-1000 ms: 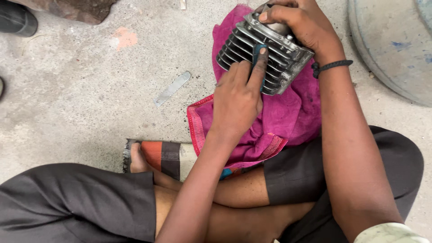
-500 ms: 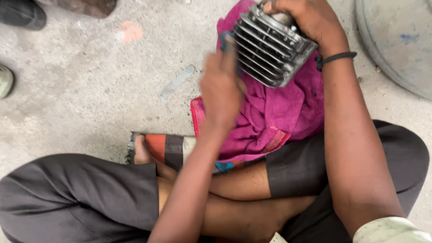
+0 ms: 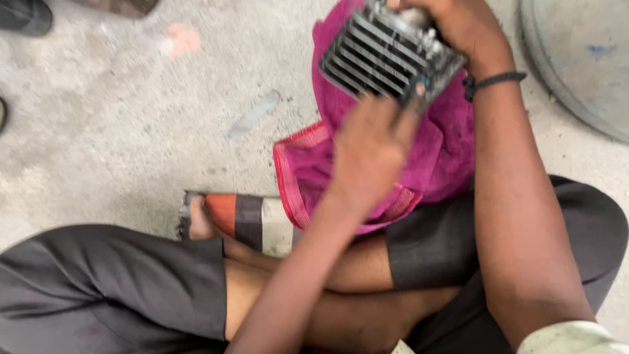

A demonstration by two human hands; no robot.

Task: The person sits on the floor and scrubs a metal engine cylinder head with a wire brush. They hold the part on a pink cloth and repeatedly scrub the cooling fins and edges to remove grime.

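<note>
The finned engine cylinder (image 3: 390,56) is held off the concrete floor (image 3: 118,131), above the magenta cloth (image 3: 445,151), by the right hand (image 3: 458,26), whose fingers are clamped over its top end. Compared with half a second ago, the block has been tilted so that a different face of fins is presented. The left hand (image 3: 370,154) has been shifted from the left edge to the lower right corner, where a small dark blue object, blurred, is pinched in its fingers (image 3: 409,115) against the fins. Working along the fins is judged to be continuing. A flat metal strip (image 3: 252,115) lies apart on the floor.
</note>
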